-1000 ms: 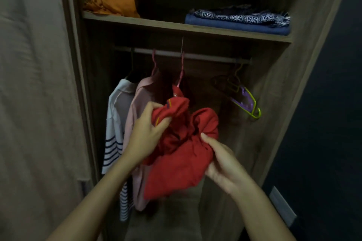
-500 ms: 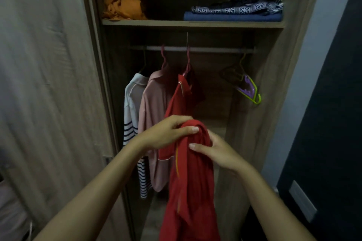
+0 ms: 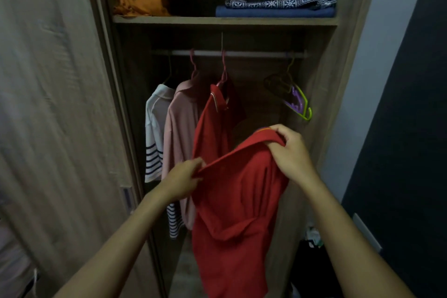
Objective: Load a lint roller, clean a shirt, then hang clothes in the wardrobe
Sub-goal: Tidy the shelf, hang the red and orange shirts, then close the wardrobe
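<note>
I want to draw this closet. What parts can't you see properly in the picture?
All from the head view:
- Wardrobe floor: hidden behind the red polo shirt and too dark.
- Dark hanger beside the purple and green hangers: too dim to count.
- Orange cloth on the shelf: crumpled, kind unclear.
- Striped shirt: partly behind the pink shirt and left hand.
- Wardrobe door: blurred.

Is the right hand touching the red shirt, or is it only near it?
Touching. In the head view the right hand has its fingers curled over the top edge of the red shirt, with the cloth bunched under them.
</note>
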{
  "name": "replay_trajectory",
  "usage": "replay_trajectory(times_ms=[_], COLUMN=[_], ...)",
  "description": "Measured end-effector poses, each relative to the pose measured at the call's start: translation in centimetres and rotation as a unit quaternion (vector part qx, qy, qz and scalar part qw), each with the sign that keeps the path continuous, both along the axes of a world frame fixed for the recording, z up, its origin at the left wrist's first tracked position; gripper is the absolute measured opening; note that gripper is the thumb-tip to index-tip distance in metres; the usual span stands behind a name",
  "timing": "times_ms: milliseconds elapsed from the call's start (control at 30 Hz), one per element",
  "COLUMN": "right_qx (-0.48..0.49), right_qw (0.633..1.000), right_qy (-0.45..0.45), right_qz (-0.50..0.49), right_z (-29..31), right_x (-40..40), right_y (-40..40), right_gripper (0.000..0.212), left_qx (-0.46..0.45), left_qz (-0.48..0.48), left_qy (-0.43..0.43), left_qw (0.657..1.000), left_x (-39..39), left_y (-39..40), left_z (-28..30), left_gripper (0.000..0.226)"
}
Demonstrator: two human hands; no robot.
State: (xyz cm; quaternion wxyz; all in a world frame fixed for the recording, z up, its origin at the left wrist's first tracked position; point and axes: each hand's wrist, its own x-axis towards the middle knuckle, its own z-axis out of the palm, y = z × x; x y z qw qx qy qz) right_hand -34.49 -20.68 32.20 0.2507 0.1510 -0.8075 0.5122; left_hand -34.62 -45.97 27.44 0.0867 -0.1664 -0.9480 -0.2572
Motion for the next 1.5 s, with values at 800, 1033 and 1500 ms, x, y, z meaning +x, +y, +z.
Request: replay_trajectory(times_ms=[800, 1033, 1500], right_qx=[0.267, 0.228, 0.271], right_qw=[0.953, 0.938, 0.877], right_qy=[-0.144, 0.035, -0.101], right_qz=[0.02, -0.26, -0.382], right_z=[1.0, 6.4, 7.8], right_x=[-9.8, -18.4, -26.0], right_y=[-0.6, 1.4, 2.5], right_gripper=[0.034, 0.022, 0.043], left_qx=[0.081, 0.072, 0.11], left_qz=[0.039, 0.0, 0.019], left_qy=[0.306, 0.338, 0.33], left_qw=[0.948, 0.938, 0.937], left_x=[-9.1, -13.6, -19.4], left_y=[-1.1, -1.1, -3.3], left_z=[8.9, 12.4, 13.0], left_gripper=[0.028, 0.026, 0.029])
